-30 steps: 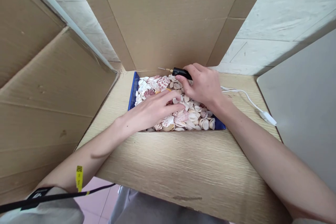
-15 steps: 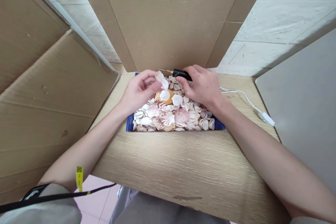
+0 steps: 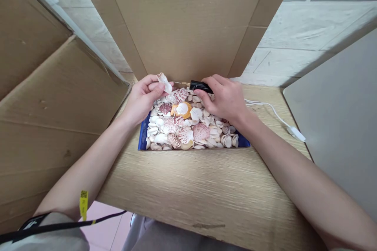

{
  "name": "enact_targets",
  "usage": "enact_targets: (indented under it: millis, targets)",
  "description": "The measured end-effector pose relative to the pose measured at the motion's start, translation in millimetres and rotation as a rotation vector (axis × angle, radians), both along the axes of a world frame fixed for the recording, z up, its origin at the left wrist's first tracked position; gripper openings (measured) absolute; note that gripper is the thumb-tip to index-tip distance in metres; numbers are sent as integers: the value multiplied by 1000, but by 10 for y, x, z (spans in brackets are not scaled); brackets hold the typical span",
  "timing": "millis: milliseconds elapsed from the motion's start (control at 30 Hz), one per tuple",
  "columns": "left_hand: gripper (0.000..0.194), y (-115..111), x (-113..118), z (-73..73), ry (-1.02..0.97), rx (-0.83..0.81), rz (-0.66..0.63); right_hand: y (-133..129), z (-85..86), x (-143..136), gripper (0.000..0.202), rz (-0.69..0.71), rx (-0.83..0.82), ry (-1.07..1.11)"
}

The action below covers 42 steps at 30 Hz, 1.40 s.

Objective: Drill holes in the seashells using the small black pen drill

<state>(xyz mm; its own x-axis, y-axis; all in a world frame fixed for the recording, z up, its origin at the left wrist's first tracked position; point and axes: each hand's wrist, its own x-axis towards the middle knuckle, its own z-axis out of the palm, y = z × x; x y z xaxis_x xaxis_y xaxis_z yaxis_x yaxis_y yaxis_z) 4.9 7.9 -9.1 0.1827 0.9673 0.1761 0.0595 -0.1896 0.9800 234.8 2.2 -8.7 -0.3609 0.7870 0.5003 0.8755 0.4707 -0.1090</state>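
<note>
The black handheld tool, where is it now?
Near the head view's centre, the black handheld tool is in the right hand, right of the white shell held by the left hand.

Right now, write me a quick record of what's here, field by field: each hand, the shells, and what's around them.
Left hand: pinching a pale shell
Right hand: gripping a black tool, thin tip pointing toward the left hand
Tip contact: cannot tell
Blue-ended box: filled with loose shells
Shell colors: white, pinkish, one orange
White cord: on the wooden table, beyond the right forearm
Behind box: upright cardboard panel
</note>
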Motion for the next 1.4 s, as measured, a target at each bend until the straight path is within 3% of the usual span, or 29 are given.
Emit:
enact_targets:
  millis: [167,333,700,1000,1167,1300,1400]
  targets:
    - [35,-28,-9,48,24,-121,-75,-6,-15,-1,45,56,-16,-55]
    - [32,-41,-29,47,83,-123,-128,-11,-12,-7,45,55,-27,-64]
    - [41,-59,3,89,65,-165,-102,-15,-4,-7,43,40,34,-71]
    - [36,-85,28,119,106,-143,-126,3,-28,5,44,28,88,-67]
    - [40,-117,45,175,247,-129,-78,35,-32,44,35,71,233,-38]
    - [36,-120,3,197,275,-148,-131,49,-35,68,29,123,424,-8]
    - [36,-110,-37,188,237,-164,-192,52,-29,68,40,114,397,-17]
